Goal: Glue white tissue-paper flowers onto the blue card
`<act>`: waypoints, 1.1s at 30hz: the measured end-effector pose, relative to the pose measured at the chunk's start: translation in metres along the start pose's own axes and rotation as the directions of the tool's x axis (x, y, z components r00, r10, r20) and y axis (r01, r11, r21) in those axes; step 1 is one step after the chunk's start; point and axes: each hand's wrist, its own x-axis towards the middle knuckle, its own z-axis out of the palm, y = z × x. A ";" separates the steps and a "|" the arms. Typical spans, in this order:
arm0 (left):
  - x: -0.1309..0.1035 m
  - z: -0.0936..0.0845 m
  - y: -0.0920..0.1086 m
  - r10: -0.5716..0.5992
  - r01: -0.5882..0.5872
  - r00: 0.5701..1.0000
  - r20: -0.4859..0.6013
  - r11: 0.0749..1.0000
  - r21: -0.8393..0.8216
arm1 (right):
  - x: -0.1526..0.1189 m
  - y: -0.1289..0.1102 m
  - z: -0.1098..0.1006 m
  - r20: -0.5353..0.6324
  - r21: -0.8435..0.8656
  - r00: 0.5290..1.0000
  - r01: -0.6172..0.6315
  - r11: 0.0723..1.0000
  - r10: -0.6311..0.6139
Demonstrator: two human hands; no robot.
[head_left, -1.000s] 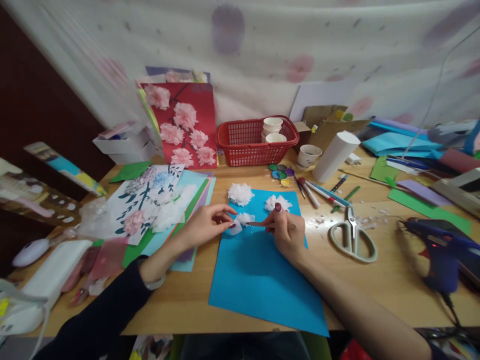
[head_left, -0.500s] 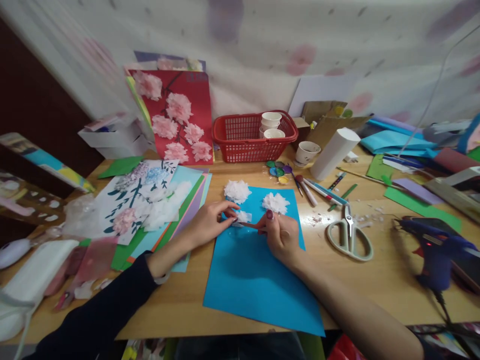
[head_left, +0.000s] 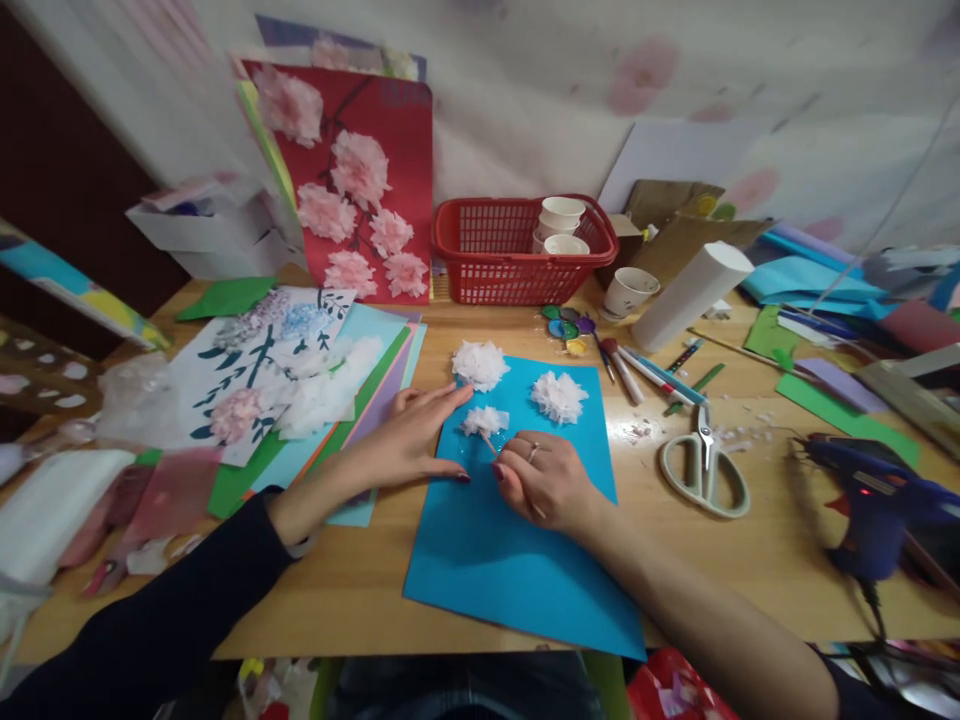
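Observation:
A blue sheet (head_left: 525,580) lies on the wooden table. Two full white tissue flowers sit on it, one at its top left corner (head_left: 481,366) and one at the upper right (head_left: 559,397). Below the left one is a smaller white tissue cluster (head_left: 484,421). My right hand (head_left: 544,480) is closed round a thin stick (head_left: 489,442), whose tip touches that cluster. My left hand (head_left: 409,440) has thumb and fingers spread at the sheet's left edge, holding nothing, with its fingertips by the top left flower.
Scissors (head_left: 705,470) and a blue glue gun (head_left: 870,500) lie to the right. Behind stand a red basket (head_left: 517,280) with cups, a paper cup (head_left: 630,295) and a white roll (head_left: 694,298). Coloured papers (head_left: 360,400) spread at left, below a red flower picture (head_left: 412,130).
My left hand has let go of the small tissue cluster and spread its fingers. My right hand has turned, its stick now reaching the cluster from below. The view has shifted slightly.

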 end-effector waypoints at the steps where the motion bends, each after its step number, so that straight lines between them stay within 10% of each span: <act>1: 0.000 0.000 0.000 -0.004 0.004 1.000 0.004 1.000 0.008 | 0.001 -0.002 0.001 0.023 -0.023 0.999 0.042 0.999 -0.041; 9: 0.000 0.000 0.002 -0.040 0.039 0.999 0.009 0.998 0.051 | 0.003 -0.002 -0.004 0.023 -0.039 0.990 0.137 0.990 -0.137; 17: 0.001 0.000 0.001 -0.047 0.047 0.999 0.001 0.998 0.046 | -0.006 0.002 -0.010 -0.296 0.185 0.943 -0.100 0.978 0.152; 33: 0.000 0.002 -0.001 -0.057 0.057 0.998 -0.004 0.998 0.041 | -0.006 0.002 -0.001 -0.128 0.181 0.957 -0.237 0.954 0.262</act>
